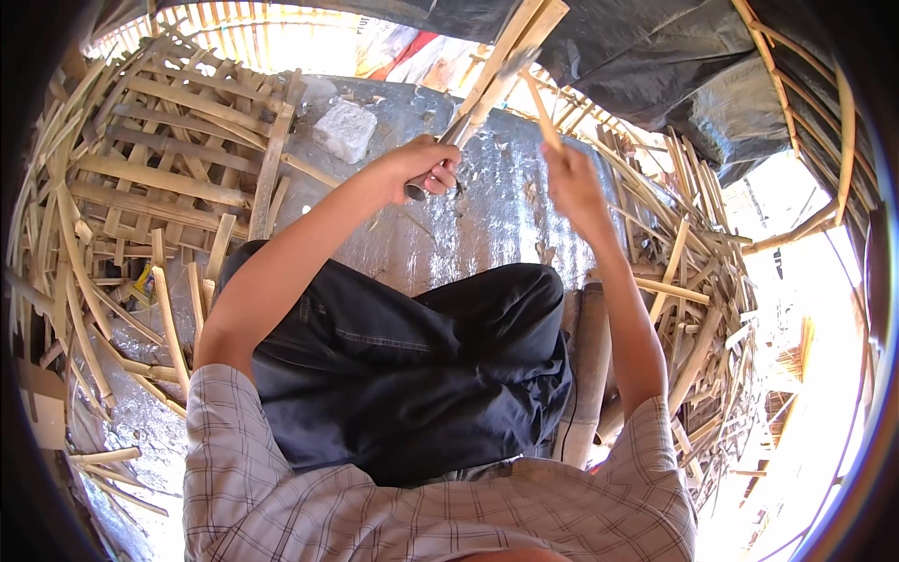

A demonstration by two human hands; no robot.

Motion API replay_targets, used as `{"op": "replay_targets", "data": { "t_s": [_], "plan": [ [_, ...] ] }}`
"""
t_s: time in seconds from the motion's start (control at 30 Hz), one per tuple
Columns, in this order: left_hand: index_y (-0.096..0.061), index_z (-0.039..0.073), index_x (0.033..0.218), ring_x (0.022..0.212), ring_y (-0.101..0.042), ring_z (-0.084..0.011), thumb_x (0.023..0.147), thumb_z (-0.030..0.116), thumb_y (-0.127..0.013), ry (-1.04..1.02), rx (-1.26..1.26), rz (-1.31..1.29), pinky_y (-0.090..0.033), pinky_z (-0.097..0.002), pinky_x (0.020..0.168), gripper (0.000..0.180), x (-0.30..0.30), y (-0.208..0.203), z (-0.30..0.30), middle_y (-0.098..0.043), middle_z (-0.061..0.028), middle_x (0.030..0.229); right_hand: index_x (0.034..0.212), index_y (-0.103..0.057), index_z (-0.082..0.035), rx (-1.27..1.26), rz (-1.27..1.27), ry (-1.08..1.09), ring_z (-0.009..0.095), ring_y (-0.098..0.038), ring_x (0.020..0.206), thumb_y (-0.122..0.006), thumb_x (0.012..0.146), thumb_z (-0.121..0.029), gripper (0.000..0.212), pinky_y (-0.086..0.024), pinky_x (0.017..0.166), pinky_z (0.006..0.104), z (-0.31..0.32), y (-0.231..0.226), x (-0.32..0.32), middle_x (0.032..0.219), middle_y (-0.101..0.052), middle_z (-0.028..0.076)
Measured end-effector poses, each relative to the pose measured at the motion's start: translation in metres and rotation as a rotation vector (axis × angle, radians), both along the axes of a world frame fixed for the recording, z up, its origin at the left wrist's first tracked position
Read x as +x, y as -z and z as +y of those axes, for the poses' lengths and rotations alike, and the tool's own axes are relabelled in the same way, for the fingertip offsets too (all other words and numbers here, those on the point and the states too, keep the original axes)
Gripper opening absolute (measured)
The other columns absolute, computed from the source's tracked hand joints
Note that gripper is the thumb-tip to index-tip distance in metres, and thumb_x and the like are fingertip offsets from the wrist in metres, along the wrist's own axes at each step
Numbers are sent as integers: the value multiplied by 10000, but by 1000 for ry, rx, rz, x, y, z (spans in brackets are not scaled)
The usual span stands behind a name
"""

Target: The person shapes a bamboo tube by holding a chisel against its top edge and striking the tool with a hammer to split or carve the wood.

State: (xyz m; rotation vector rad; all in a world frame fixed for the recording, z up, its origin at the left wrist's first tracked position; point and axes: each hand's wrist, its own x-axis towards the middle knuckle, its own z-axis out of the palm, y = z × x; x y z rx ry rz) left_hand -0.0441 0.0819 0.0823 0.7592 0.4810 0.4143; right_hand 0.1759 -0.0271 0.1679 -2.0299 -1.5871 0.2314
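My left hand [427,167] is closed around the dark handle of a long knife [455,132], out in front of my crossed legs. The blade points up and away, toward a blurred grey patch at its far end. A split bamboo piece [510,58] lies along the blade, reaching the top of the view; whether the blade is in it or only against it I cannot tell. My right hand [575,187] is closed on a short bamboo stick [543,114], raised close to the blade's far end and slightly blurred.
A pale stone block [345,131] sits on a grey sheet [398,239] before me. Crossed bamboo slats [169,178] are stacked at the left. Many loose bamboo strips [698,347] lie at the right, beside a thick bamboo pole [585,365]. Dark plastic sheeting [646,70] hangs at the far right.
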Motion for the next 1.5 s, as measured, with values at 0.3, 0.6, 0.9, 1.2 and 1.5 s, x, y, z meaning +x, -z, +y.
{"op": "replay_targets", "data": {
  "t_s": [0.3,0.6,0.9,1.2,1.5],
  "plan": [
    [-432,70,735,458,-371,-12,879,46,-586,60,-55,11,-280,-187,352,212,6,4,2,-400,33,611,922,-582,56,101,-228,-26,434,-607,606,-522,1016,-298,371,-466,589,492,1,35,4,678,-611,256],
    [-432,65,798,491,-396,-9,885,35,-578,82,-29,-6,-294,-182,358,172,5,9,1,-447,12,704,865,-588,59,357,7,17,314,-605,563,-511,1028,-276,379,-457,573,441,8,-56,-19,578,-531,179],
    [-430,76,709,431,-347,-12,877,72,-577,0,-66,64,-241,-181,339,223,-6,4,10,-386,41,567,927,-620,48,-238,-189,-44,391,-623,616,-516,1018,-341,414,-457,594,500,-15,42,9,712,-633,235],
    [-438,93,712,434,-334,0,895,93,-574,48,-63,23,-247,-179,344,228,1,-1,6,-399,54,584,888,-608,69,325,-57,-98,343,-588,560,-510,1027,-319,424,-438,558,464,25,9,3,659,-606,206],
    [-422,65,838,494,-394,-11,882,29,-581,112,-10,21,-287,-178,350,168,9,16,-9,-452,14,699,827,-575,18,123,70,-73,164,-409,452,-515,1032,-347,423,-332,445,371,13,-47,-36,521,-443,63]
  ]
}}
